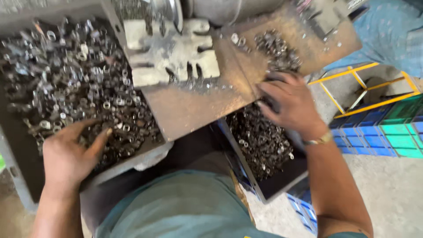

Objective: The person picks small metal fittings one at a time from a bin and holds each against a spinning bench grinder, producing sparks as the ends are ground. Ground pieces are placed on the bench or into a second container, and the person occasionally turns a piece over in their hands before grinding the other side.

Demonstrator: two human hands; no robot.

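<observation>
— Metal rings and small stamped parts (88, 101) are heaped loose in the grey tray (22, 163) at the left. How would they be judged to handle?

— Each piece is judged light, stiff and slick, with edges probably sharp; the heap as a whole is likely heavy. A pinch at the rim of a ring would be the surest hold.

— And the hands?

— The left hand (70, 156) is laid flat on the heap near the tray's near edge, fingers spread, nothing gripped. The right hand (288, 105) is pressed onto the dark parts (262, 141) in the right tray (282, 183), at its far end under the rusty plate (198, 105); its fingers are curled, and whether anything is held cannot be told.

— What is hidden?

— The right fingertips are blurred, and the machine (172, 53) is cut off at the top.
</observation>
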